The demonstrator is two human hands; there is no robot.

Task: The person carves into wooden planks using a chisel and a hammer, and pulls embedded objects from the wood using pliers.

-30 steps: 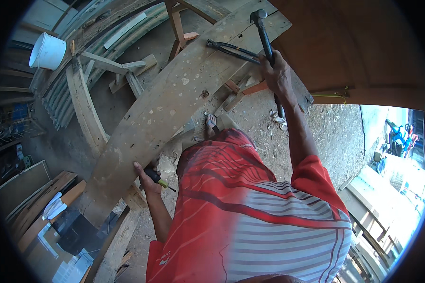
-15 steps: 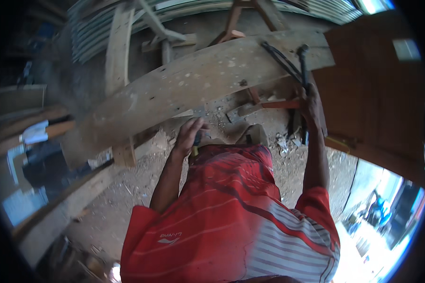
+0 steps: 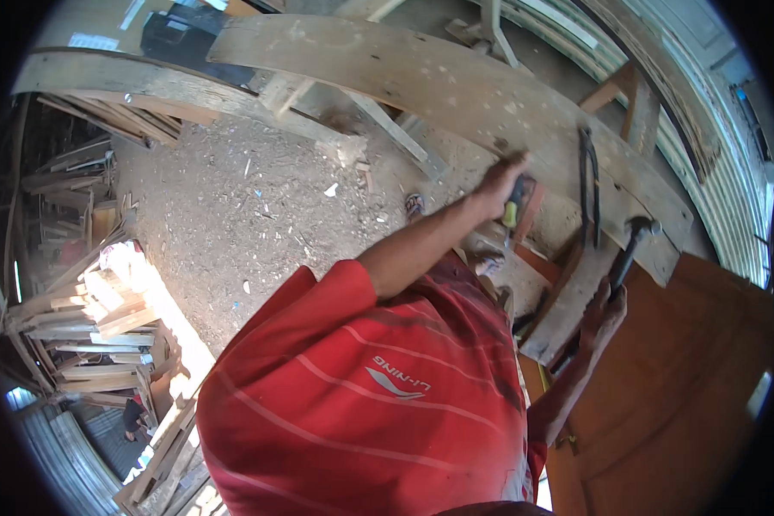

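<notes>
While the left hand (image 3: 495,189) wraps its fingers round a screwdriver (image 3: 511,214) by the plank (image 3: 456,79) edge, the right hand (image 3: 605,316) clasps a hammer (image 3: 627,260), three o'clock; floor (image 3: 258,193) lies open, ten o'clock.

Both hands (image 3: 496,189) curled, left arm (image 3: 426,236) outstretched

hammer head (image 3: 641,226): metal | plank (image 3: 387,69): matt wood | shirt (image 3: 318,430): smooth cloth
</notes>
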